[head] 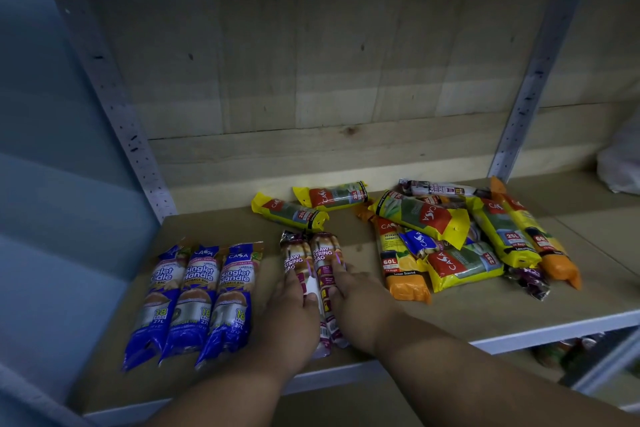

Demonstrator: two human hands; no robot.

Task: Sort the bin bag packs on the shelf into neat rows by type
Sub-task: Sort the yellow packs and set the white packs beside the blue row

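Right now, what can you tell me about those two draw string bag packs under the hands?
The two draw string bag packs are long glossy plastic sleeves, purple, white and brown, printed DRAW STRING BAG. They lie flat, side by side and touching, lengthwise front to back on the wooden shelf, right of three blue packs. The left hand rests on the left pack, the right hand on the right one, fingers fairly straight.

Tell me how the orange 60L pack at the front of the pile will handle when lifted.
The orange 60L pack looks like a soft film-wrapped roll, so it probably bends slightly. The glossy wrap may be slippery. A blue pack overlaps it and may shift.
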